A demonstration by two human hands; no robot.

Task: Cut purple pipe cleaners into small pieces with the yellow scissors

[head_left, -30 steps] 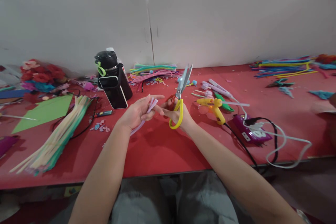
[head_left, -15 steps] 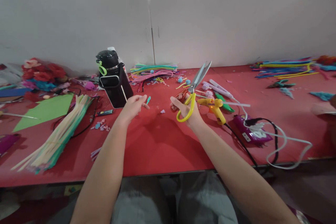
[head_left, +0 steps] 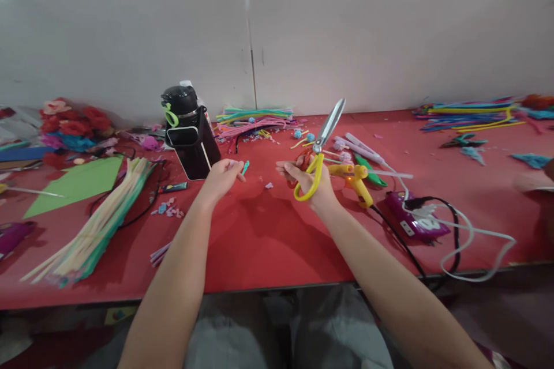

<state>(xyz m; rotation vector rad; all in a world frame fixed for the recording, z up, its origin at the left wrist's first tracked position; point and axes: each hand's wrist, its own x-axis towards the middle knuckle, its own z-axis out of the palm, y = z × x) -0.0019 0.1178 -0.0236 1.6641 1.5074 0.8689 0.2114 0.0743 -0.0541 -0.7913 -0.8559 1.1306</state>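
Note:
My left hand [head_left: 223, 177] is closed, its fingertips pinching a short teal piece of pipe cleaner [head_left: 246, 168]; a pale lilac bit shows at the fingers too. In my right hand [head_left: 318, 181] hang yellow-handled scissors [head_left: 319, 153], the handle loops around the thumb side and the blades pointing up and away. The blades look nearly closed. On the red table between the hands lies a small lilac scrap [head_left: 269, 185]. A yellow glue gun [head_left: 357, 181] rests just right of my right hand, beside lilac pipe-cleaner stems [head_left: 363, 147] and a green item [head_left: 370, 172].
A black holder [head_left: 194, 150] with a bottle stands behind my left hand. Bundled cream and teal pipe cleaners [head_left: 101, 219] lie on the left, near green paper [head_left: 73, 184]. A purple power strip [head_left: 415, 219] with cables sits right. A white partition [head_left: 346, 40] closes the back.
My left fingers have closed in closer around the teal piece. The scissors have turned slightly in my right hand, and its fingers stretch out more to the left.

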